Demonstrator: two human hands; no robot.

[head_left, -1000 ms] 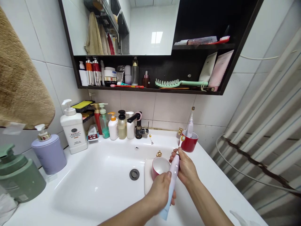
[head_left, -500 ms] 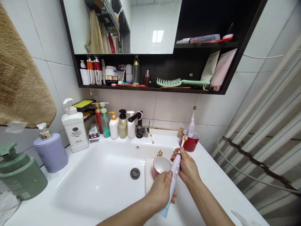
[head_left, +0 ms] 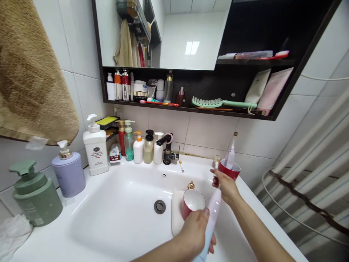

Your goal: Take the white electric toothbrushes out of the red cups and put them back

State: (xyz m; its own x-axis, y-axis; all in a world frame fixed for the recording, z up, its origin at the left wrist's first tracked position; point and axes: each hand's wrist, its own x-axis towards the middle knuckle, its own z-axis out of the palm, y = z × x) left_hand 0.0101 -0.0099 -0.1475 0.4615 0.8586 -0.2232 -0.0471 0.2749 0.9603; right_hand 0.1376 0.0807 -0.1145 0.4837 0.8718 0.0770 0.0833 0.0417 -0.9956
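My left hand (head_left: 192,233) is wrapped round the pink-to-blue handle of an electric toothbrush (head_left: 214,207), which slants over the right side of the sink. Just above the handle's top, my right hand (head_left: 227,187) has its fingers closed on a small pale toothbrush head (head_left: 217,163), apart from the handle; the fingers partly hide it. Behind that hand stands a red cup (head_left: 233,174) with another electric toothbrush (head_left: 231,156) upright in it. A second red cup (head_left: 194,200), white inside, sits by my left hand on a pale mat (head_left: 177,214) in the sink.
The white sink (head_left: 117,203) has a dark drain (head_left: 159,207) and a black faucet (head_left: 167,151). A loose brush head (head_left: 181,166) lies on the back rim. Pump bottles (head_left: 95,149) line the left and back. A dark cabinet (head_left: 201,78) hangs above; white pipes (head_left: 313,156) run at right.
My right hand has moved up and away from the handle, and the brush head has come off with it. The left hand still grips the handle. The camera view has shifted slightly.
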